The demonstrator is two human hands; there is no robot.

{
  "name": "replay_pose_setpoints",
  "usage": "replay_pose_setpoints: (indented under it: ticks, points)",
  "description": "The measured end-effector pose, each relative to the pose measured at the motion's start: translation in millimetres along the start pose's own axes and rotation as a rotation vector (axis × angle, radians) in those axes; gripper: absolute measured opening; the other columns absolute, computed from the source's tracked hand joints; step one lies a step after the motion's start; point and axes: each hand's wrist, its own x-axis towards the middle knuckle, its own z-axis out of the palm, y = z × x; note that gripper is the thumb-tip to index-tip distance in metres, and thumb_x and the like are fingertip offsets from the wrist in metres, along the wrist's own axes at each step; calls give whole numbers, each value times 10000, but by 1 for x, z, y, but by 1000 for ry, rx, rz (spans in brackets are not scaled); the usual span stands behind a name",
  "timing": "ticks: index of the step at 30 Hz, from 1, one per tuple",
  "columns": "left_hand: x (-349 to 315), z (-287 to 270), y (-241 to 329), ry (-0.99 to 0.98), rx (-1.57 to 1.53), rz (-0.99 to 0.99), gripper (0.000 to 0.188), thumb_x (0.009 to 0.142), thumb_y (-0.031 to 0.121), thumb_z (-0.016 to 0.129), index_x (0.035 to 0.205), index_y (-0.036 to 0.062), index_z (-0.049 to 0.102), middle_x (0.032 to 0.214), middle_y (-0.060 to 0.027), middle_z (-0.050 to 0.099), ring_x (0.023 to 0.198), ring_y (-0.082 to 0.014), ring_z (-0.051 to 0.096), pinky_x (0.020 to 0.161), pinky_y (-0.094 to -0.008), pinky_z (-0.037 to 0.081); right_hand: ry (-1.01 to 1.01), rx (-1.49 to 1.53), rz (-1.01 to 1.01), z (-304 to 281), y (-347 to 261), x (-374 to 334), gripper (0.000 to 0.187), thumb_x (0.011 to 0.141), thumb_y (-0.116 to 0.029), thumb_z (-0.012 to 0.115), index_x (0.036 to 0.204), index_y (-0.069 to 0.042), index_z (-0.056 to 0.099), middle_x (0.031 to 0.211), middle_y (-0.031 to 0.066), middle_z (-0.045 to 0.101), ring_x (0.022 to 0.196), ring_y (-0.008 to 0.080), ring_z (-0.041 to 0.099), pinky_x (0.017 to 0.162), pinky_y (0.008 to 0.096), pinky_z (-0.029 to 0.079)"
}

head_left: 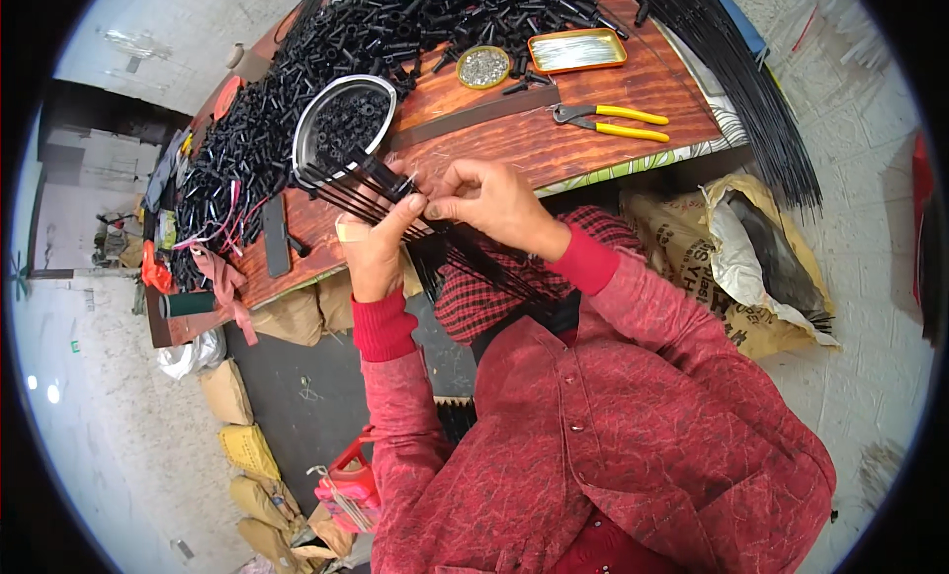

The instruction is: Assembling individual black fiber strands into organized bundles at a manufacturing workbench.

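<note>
Above my lap, my left hand (pixel 378 256) is closed around a fanned bunch of thin black rods (pixel 341 195) that look like umbrella ribs. A short black plastic tube (pixel 384 175) stands out among them at the fingers. My right hand (pixel 497 206) meets it from the right, thumb and forefinger pinched close to the tube's end. What that pinch holds is too small to make out. More black rods (pixel 484 263) run down from the hands over a red-and-black checked cloth (pixel 470 312) on my lap. Just beyond the left hand sits a metal bowl (pixel 300 129) of small black parts.
Black plastic tubes (pixel 237 144) are heaped along the wooden table (pixel 474 149). Yellow-handled pliers (pixel 633 124), a tray of pins (pixel 578 51) and a round dish (pixel 483 68) lie right. Long black rods (pixel 751 99) overhang the right edge, above an open sack (pixel 682 248). A phone (pixel 277 236) lies left.
</note>
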Motion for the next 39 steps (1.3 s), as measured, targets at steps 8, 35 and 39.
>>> replay_pose_setpoints:
  ticks: [8,35,39]
  points:
    - [6,-17,-3,-27,-44,15,455,822,-40,710,1251,-40,560,1155,-121,652,1016,-214,656,897,-332,540,22,-259,12,4,-10,-28,242,752,-181,827,865,-32,675,776,69,687,702,156,672,637,301,521]
    - [0,-14,1,149,36,-43,478,892,83,693,1293,-74,485,1141,-250,650,1044,-332,668,922,-430,543,-428,739,300,22,47,3,266,921,-159,704,1104,29,661,959,32,695,872,88,628,785,250,518]
    - [0,-24,-3,183,13,-62,397,884,78,702,1216,-68,541,1088,-206,673,994,-293,683,908,-384,545,-391,736,303,27,29,14,279,931,-200,697,1089,27,663,960,21,684,886,82,623,796,245,515]
